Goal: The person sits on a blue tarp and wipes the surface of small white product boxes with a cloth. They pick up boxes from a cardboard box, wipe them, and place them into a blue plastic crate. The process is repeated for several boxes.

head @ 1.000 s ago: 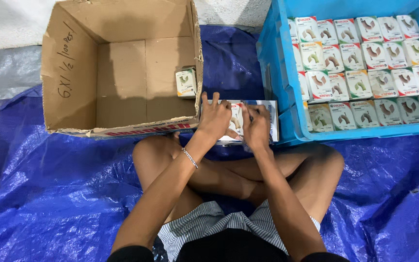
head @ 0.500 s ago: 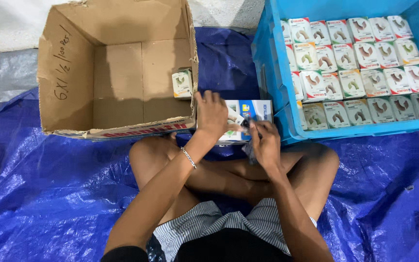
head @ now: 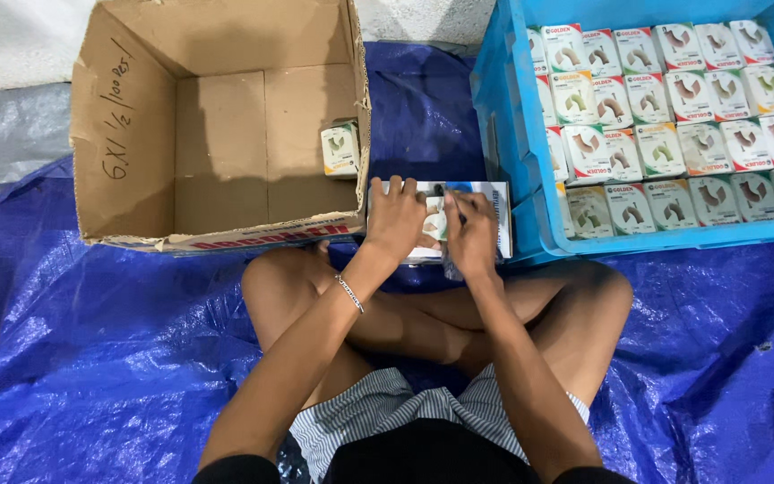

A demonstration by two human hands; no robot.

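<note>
A flat white pack with blue print (head: 497, 208) lies on the tarp in front of my crossed legs, between the cardboard box and the blue crate. My left hand (head: 394, 220) presses down on its left part with fingers spread; a thin bracelet is on that wrist. My right hand (head: 471, 235) is curled over the middle of the pack, fingers pinching at its top. A bit of clear wrap shows beneath this hand. What lies under the hands is hidden.
An open cardboard box (head: 127, 152) stands at the left with one small white box (head: 340, 148) against its right wall. A blue plastic crate (head: 530, 229) at the right holds several rows of small white boxes (head: 674, 125). A blue tarp (head: 91, 358) covers the floor.
My right hand drew back toward my body half a second ago and has come forward onto the pack again. My left hand has stayed on the pack.
</note>
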